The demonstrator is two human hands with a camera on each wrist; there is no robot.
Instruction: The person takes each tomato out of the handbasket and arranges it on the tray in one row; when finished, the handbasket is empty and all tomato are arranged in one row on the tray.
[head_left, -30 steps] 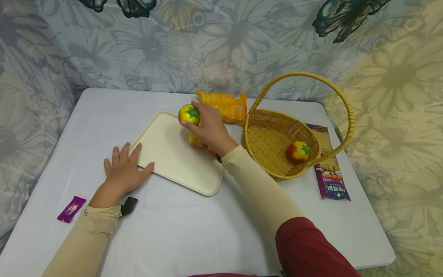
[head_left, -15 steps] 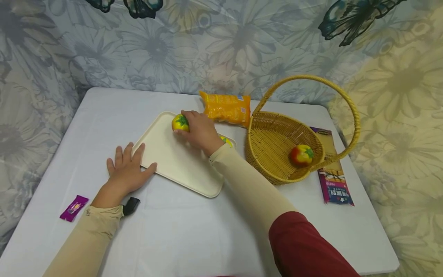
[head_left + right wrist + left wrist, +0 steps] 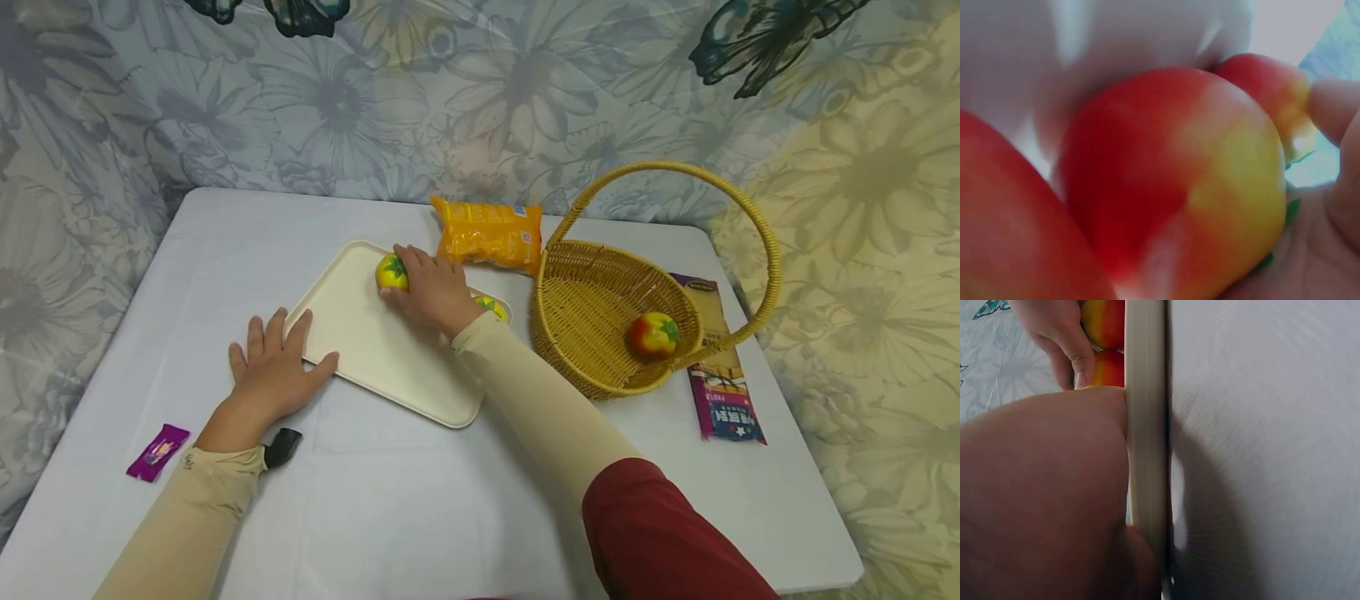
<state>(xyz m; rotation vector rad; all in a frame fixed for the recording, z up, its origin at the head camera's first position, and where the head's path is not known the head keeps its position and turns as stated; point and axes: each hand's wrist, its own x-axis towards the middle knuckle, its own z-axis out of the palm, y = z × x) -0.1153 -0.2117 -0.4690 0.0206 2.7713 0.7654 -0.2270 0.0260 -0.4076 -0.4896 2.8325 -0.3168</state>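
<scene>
My right hand (image 3: 435, 293) grips a red-and-yellow fruit with a green leafy top (image 3: 392, 272), low over the far left part of the cream tray (image 3: 375, 358). Beneath the right wrist a second such fruit (image 3: 491, 307) partly shows at the tray's right side. The right wrist view has another fruit (image 3: 1172, 181) close under the palm, beside the gripped one (image 3: 1272, 94); the head view hides it. My left hand (image 3: 273, 375) lies with spread fingers at the tray's near left edge, thumb and fingertips touching the rim (image 3: 1146, 425).
A yellow wicker basket (image 3: 585, 317) with a tall handle holds one similar fruit (image 3: 652, 336). An orange packet (image 3: 491, 236) lies behind the tray, a pasta packet (image 3: 723, 383) right of the basket. A small purple packet (image 3: 158, 452) is near my left forearm on the white table (image 3: 390, 508).
My right hand has lowered the fruit onto the tray and moved it slightly left and nearer. The left hand stays at the rim. The head view has shifted a little.
</scene>
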